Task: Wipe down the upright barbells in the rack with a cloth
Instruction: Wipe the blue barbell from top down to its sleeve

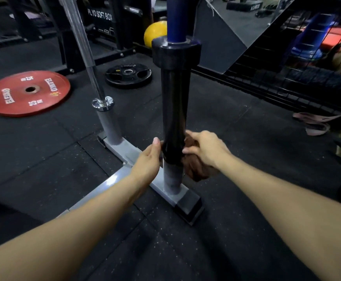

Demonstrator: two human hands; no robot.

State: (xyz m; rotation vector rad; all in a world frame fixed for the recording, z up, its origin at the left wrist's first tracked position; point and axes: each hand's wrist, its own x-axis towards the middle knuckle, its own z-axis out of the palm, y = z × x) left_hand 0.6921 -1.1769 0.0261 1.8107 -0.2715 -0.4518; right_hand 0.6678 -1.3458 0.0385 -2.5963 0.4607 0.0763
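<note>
Right hand bunches the brown cloth in curled fingers against the black barbell sleeve, low down near where it enters the rack tube; left hand steadies the other side, fingers mostly hidden behind the sleeve (thumb up). Judging by position, this sleeve's bottom is being wiped; the blue shaft above and the chrome barbell far left look still to do.

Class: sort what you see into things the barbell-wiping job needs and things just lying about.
Job: brown cloth; black barbell sleeve; chrome barbell; grey rack; both hands.

Lying about: red plate; black plate; yellow ball.
</note>
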